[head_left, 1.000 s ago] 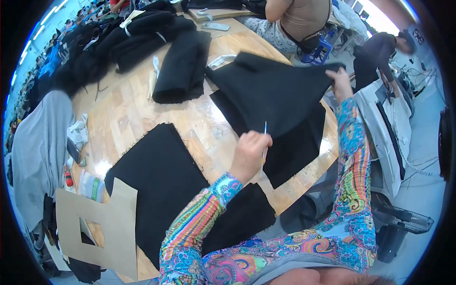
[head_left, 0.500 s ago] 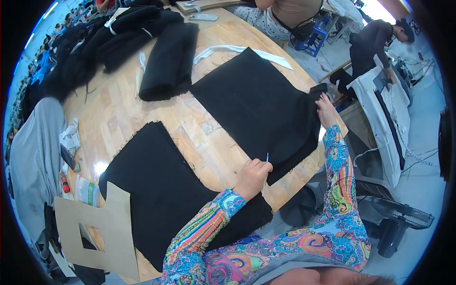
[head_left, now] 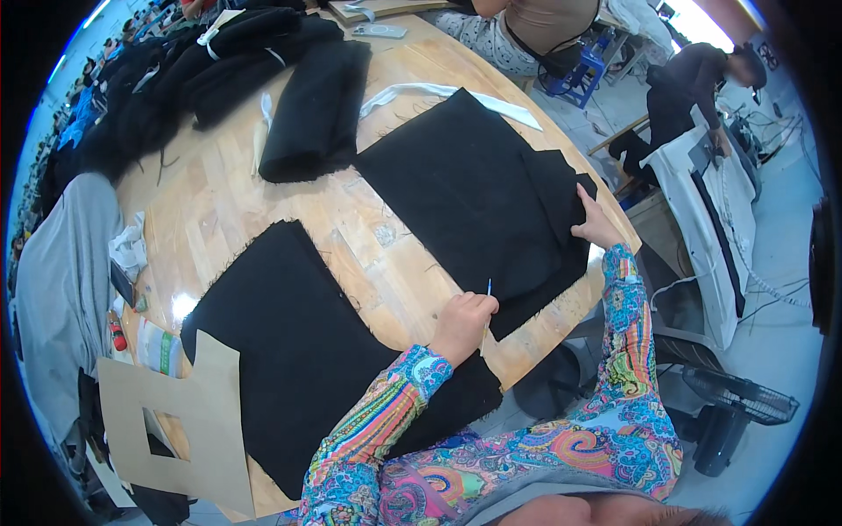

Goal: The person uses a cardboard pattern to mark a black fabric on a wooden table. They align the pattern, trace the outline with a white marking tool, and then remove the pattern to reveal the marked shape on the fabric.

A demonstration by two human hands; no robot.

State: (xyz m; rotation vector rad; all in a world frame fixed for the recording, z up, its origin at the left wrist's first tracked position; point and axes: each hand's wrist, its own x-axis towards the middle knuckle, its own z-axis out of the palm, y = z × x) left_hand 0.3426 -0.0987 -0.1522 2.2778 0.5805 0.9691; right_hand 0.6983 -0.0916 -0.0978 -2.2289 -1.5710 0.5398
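My left hand [head_left: 463,328] is closed around a thin pen [head_left: 489,289] with a blue end, beside the lower edge of a stack of black cloth [head_left: 474,184]. At the stack's right end lies my right hand [head_left: 600,221], thumb and forefinger spread apart, fingertips resting on a folded-over flap of cloth [head_left: 560,188]. Another black cut piece [head_left: 281,324], with frayed edges, lies flat to the left, partly under my left forearm. A tan cardboard pattern [head_left: 206,394] with a rectangular cut-out overlaps its left side.
Rolled black cloth [head_left: 317,114] and a dark heap [head_left: 158,105] fill the table's far left. A white strip [head_left: 421,88] runs behind the stack. A phone [head_left: 379,31] lies at the far edge. A fan [head_left: 737,403] stands right; a person [head_left: 693,83] bends over white cloth.
My right hand has moved slightly down and its fingers have spread. The cloth's right end, raised at my fingertips before, now lies folded over to the left. My left hand is nearly still.
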